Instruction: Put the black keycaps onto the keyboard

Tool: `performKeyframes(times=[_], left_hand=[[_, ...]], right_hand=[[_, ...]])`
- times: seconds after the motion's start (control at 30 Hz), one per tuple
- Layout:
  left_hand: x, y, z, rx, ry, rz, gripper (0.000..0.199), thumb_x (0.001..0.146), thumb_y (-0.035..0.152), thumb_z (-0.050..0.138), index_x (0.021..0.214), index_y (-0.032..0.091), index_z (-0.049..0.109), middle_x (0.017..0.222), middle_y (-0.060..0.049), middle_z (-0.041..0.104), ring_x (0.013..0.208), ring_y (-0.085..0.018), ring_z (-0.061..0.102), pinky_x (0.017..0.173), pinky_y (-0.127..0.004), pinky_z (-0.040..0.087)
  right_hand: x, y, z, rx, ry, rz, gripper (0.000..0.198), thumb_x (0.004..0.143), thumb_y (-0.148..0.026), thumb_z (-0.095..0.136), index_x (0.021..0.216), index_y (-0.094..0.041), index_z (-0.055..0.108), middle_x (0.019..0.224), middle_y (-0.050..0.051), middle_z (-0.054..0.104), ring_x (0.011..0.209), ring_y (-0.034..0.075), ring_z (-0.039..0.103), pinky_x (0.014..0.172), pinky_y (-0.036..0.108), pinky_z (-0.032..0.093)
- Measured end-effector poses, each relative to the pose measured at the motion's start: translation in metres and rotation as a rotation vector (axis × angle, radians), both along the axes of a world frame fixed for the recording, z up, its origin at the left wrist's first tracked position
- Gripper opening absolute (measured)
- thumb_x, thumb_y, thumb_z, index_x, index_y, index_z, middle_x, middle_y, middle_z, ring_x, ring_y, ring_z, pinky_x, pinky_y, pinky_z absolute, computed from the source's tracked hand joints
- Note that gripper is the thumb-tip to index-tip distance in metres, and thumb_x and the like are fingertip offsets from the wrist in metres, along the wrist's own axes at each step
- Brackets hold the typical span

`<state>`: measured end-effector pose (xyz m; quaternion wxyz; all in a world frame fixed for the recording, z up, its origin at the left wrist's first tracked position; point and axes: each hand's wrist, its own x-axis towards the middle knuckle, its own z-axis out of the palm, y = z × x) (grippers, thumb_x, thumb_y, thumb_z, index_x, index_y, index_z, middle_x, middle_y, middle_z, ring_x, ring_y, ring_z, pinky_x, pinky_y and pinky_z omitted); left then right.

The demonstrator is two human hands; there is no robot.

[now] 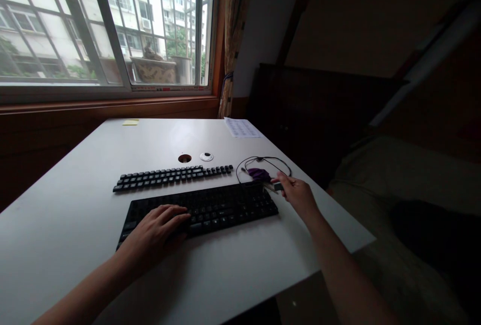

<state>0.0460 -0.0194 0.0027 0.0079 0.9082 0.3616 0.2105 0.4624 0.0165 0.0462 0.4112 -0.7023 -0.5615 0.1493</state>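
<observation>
Window: barred, upper left, buildings and a planter outside.
Table: white top, below the window.
Sticky note: yellow, near the table's back edge.
Left hand: palm down on the left-centre part of the keyboard, fingers extended and close together, not closed round anything; thumb side shadowed by the front edge.
Keycaps: black, laid in long rows on the table, just behind the keyboard.
Round hole: in the tabletop, behind the keycaps.
White cover: round, just right of the hole.
Keyboard: black, flat on the table between the two hands; key detail in its back rows too dim to read.
Printed paper: back right corner of the table.
Purple item: cloth-like, at the keyboard's back right corner.
Cable: thin, black, looped around the purple item.
Small dark piece: over the keyboard's right end, type unclear.
Right hand: thumb and fingers pinching that piece.
</observation>
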Motion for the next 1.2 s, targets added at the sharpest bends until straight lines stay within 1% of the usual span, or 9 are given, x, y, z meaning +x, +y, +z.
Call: performKeyframes(times=[0.1,0.23,0.33,0.53,0.6,0.7,0.9,1.07,1.2], left_hand=[[-0.004,0.0,0.004,0.03,-0.029,0.028,0.033,0.094,0.035,0.056,0.125,0.025,0.06,0.126,-0.008,0.061,0.114,-0.027,0.057,0.095,-0.045,0.053],[-0.014,0.003,0.005,0.034,-0.033,0.078,0.031,0.095,0.036,0.053,0.121,0.023,0.062,0.117,-0.009,0.063,0.102,-0.025,0.062,0.087,-0.041,0.055],[-0.018,0.003,0.005,0.027,-0.025,0.079,0.03,0.096,0.035,0.052,0.12,0.022,0.061,0.114,-0.01,0.063,0.1,-0.024,0.063,0.086,-0.04,0.055],[-0.019,0.002,0.008,0.025,-0.047,0.113,0.033,0.096,0.025,0.047,0.127,0.02,0.056,0.116,-0.01,0.062,0.1,-0.024,0.063,0.089,-0.039,0.054],[-0.023,0.002,0.01,0.015,-0.064,0.153,0.039,0.094,0.016,0.041,0.131,0.018,0.052,0.116,-0.011,0.062,0.1,-0.024,0.063,0.089,-0.039,0.054],[-0.03,0.005,0.012,-0.019,-0.092,0.235,0.044,0.087,0.009,0.035,0.128,0.015,0.051,0.113,-0.012,0.062,0.098,-0.025,0.064,0.087,-0.04,0.054],[-0.039,0.01,0.008,-0.047,-0.069,0.287,0.049,0.084,0.006,0.034,0.129,0.016,0.05,0.118,-0.012,0.062,0.103,-0.026,0.063,0.09,-0.041,0.054],[-0.044,0.012,0.008,-0.031,-0.057,0.316,0.052,0.085,0.006,0.032,0.133,0.016,0.049,0.119,-0.012,0.062,0.1,-0.025,0.066,0.089,-0.039,0.054],[-0.046,0.013,0.009,-0.016,-0.074,0.329,0.052,0.087,0.006,0.03,0.134,0.016,0.048,0.12,-0.012,0.061,0.099,-0.024,0.066,0.089,-0.037,0.054]], right_hand=[[0.0,-0.011,-0.002,-0.036,0.104,0.0,0.058,0.083,-0.07,0.053,0.086,-0.017,0.077,0.049,0.002,0.061,0.043,0.015,0.058,0.044,0.025,0.047],[-0.002,-0.018,-0.004,0.024,0.107,-0.01,0.058,0.079,-0.07,0.058,0.08,-0.015,0.076,0.049,0.003,0.062,0.041,0.015,0.058,0.041,0.024,0.048],[-0.004,-0.019,-0.004,0.024,0.106,-0.02,0.057,0.079,-0.069,0.059,0.08,-0.015,0.076,0.049,0.003,0.063,0.04,0.015,0.057,0.039,0.023,0.047],[-0.007,-0.018,-0.006,0.02,0.074,-0.06,0.056,0.081,-0.068,0.057,0.076,-0.016,0.075,0.049,0.003,0.063,0.041,0.015,0.059,0.042,0.024,0.047],[-0.008,-0.018,-0.007,0.029,0.062,-0.081,0.056,0.081,-0.068,0.055,0.075,-0.016,0.075,0.05,0.003,0.063,0.041,0.015,0.059,0.043,0.024,0.047],[-0.007,-0.018,-0.009,0.04,0.052,-0.111,0.056,0.082,-0.068,0.055,0.073,-0.016,0.074,0.048,0.002,0.061,0.041,0.015,0.058,0.043,0.024,0.045],[-0.005,-0.019,-0.023,0.109,0.025,-0.181,0.059,0.086,-0.068,0.049,0.07,-0.017,0.072,0.044,0.0,0.056,0.039,0.016,0.054,0.043,0.026,0.041],[-0.006,-0.022,-0.038,0.203,0.015,-0.259,0.056,0.088,-0.065,0.047,0.068,-0.018,0.071,0.041,-0.001,0.053,0.042,0.018,0.053,0.049,0.028,0.04],[-0.005,-0.024,-0.04,0.214,0.023,-0.271,0.057,0.088,-0.065,0.046,0.066,-0.018,0.07,0.04,-0.001,0.051,0.042,0.018,0.052,0.05,0.03,0.039]])
